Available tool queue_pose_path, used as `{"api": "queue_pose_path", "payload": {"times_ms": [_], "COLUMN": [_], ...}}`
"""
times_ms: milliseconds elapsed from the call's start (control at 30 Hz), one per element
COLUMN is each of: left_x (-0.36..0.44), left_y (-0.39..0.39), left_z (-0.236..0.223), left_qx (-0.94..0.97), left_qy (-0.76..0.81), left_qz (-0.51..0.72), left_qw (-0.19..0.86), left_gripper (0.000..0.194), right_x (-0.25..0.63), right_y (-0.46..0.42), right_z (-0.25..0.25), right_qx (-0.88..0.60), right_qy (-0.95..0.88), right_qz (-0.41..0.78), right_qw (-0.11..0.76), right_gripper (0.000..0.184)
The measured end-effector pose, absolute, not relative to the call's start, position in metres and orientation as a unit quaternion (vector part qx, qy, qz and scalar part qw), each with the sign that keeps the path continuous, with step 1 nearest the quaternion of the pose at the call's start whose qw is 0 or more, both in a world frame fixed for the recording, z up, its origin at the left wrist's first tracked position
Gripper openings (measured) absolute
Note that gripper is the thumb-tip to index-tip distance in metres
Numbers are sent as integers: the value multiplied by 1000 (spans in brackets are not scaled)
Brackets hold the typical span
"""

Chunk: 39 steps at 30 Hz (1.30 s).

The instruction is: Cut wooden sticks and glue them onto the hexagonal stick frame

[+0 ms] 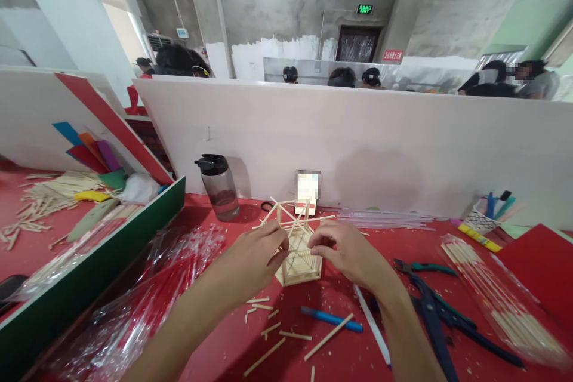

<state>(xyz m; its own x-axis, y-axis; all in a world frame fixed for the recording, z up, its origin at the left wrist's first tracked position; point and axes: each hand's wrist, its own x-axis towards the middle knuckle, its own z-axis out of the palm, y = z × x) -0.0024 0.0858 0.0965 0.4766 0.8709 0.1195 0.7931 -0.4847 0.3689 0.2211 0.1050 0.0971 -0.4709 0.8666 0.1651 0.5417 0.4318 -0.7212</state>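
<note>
pale wooden-stick frame on red desk, between hands | left hand: grip nearly closed at frame's nine o'clock, hold unclear | right hand: grip nearly closed at three o'clock, hold unclear | clear black-lidded bottle: ten o'clock | blue pen: five o'clock

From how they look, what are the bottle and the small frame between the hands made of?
Bottle: probably clear plastic, smooth and glossy, since the wall shows through; its black lid also looks like plastic.
Small frame: apparently plain, unpainted wood, judging by the pale yellow sticks.
</note>
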Motion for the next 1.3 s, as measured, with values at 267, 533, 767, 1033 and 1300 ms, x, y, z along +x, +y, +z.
{"api": "queue_pose_path", "payload": {"times_ms": [267,533,767,1033,1300], "left_x": [7,6,6,-15,-18], "left_y": [85,85,83,88,92], "left_z": [100,94,97,101,104], "left_qx": [856,858,857,856,849], "left_qy": [503,499,497,456,457], "left_qz": [88,102,111,167,164], "left_qw": [78,74,85,176,209], "left_gripper": [20,21,22,31,24], "right_x": [233,243,233,234,236], "right_y": [102,99,100,99,101], "right_z": [102,107,104,105,101], "right_qx": [-440,-468,-477,-469,-458], "right_qy": [-800,-788,-792,-796,-785], "right_qz": [306,317,303,306,340], "right_qw": [270,245,231,231,243], "right_gripper": [15,12,11,10,9]}}
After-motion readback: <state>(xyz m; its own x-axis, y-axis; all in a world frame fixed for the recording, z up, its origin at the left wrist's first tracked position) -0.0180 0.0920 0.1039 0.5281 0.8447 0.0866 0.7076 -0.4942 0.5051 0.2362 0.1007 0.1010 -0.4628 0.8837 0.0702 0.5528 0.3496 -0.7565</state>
